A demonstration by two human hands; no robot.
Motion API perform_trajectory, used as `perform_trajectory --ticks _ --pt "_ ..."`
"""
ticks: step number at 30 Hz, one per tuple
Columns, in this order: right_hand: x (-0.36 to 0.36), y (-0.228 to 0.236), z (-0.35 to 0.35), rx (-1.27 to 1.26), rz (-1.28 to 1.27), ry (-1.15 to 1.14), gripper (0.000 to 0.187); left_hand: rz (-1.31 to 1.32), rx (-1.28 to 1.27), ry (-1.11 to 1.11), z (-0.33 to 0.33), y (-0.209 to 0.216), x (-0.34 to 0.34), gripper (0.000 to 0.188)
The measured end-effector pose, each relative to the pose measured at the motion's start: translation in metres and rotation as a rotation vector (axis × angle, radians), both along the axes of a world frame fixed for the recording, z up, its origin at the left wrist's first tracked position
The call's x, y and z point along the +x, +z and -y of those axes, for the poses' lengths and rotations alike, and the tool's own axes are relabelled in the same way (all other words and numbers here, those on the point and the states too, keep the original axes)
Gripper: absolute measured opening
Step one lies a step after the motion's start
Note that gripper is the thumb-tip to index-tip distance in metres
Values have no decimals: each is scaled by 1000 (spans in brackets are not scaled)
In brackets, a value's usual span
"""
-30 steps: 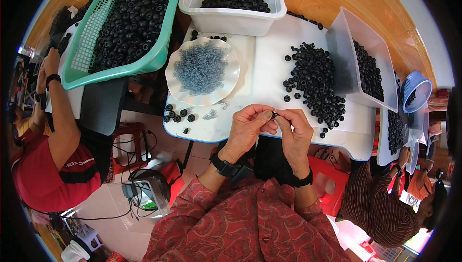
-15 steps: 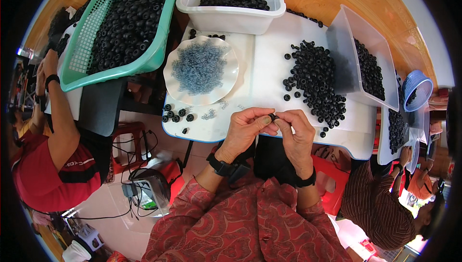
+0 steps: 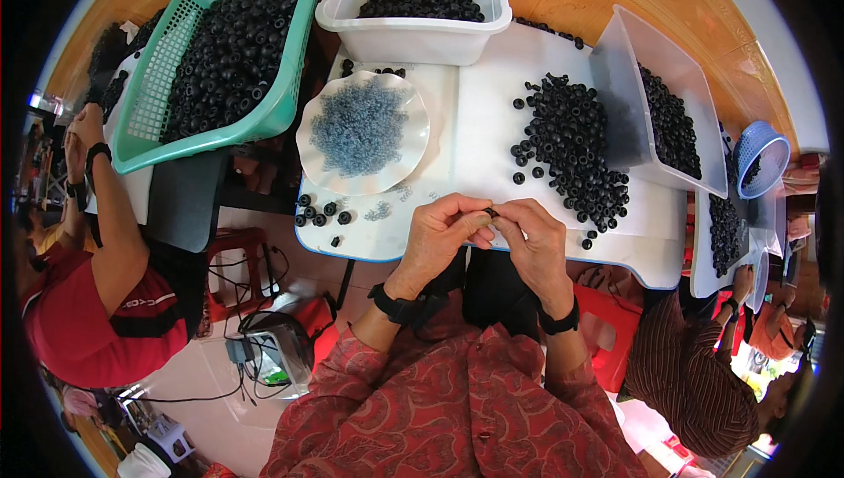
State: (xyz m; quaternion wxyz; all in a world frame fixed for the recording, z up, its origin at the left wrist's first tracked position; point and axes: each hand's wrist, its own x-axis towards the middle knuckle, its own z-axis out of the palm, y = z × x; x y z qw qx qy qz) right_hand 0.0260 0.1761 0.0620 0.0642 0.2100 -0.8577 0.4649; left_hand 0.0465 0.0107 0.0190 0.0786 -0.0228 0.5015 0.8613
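My left hand (image 3: 447, 236) and my right hand (image 3: 538, 248) meet above the table's front edge. Between their pinched fingertips is a small black ring-shaped part (image 3: 491, 212), mostly covered by the fingers. Left of them stands a scalloped white plate (image 3: 406, 158) heaped with small clear bluish rings (image 3: 359, 123). A few of these clear rings (image 3: 378, 212) lie loose by the plate. Several black parts (image 3: 328, 209) sit at the table's left corner. To the right spreads a pile of black parts (image 3: 567, 140), hollow and rounded.
At the back stands a white tub (image 3: 413, 43) with black parts. A green basket (image 3: 220, 142) of them is at left, a translucent bin (image 3: 620, 100) at right. Co-workers in a red shirt (image 3: 114, 320) and a striped shirt (image 3: 690, 377) sit on either side.
Both hands have shifted slightly left, still pinched together around the black part. It shows less between the fingertips now. The view has moved a little.
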Motion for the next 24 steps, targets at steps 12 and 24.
perform_trajectory --ticks 12,24 --pt "-24 -37 11 -91 -78 -75 18 -51 -306 14 9 5 -25 12" --pt "-26 -42 10 -56 -125 -92 16 -358 -789 103 4 1 -31 9"
